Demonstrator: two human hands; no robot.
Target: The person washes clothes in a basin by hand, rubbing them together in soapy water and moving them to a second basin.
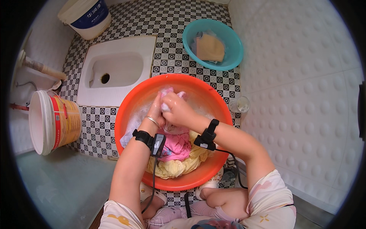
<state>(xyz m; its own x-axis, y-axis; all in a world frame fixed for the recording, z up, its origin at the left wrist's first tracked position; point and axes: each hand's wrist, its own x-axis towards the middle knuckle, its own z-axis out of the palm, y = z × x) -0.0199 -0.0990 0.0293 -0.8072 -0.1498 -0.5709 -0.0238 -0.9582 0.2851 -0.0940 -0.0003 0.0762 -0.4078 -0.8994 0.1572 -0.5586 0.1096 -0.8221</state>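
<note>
Over the soapy water of a large orange plastic basin (134, 96), my two hands meet on a wet pink cloth (167, 91). My left hand (155, 110) wears a silver bangle at the wrist and presses its palm to the cloth from the left. Closed in a fist around part of it is my right hand (177, 107), with suds on the fingers. Below them lies a bright pink garment (178, 144) on a pale yellow garment (171, 168). White cloth (130, 133) reaches the basin's left wall. My hands hide part of the cloth between them.
Beyond the basin is a white squat toilet (117, 90). A teal basin (234, 54) holds folded beige cloth (211, 48). To the left stand a yellow-and-red bucket (67, 123) and a white paint bucket (85, 18). A clear cup (239, 104) stands by the textured right wall (297, 114).
</note>
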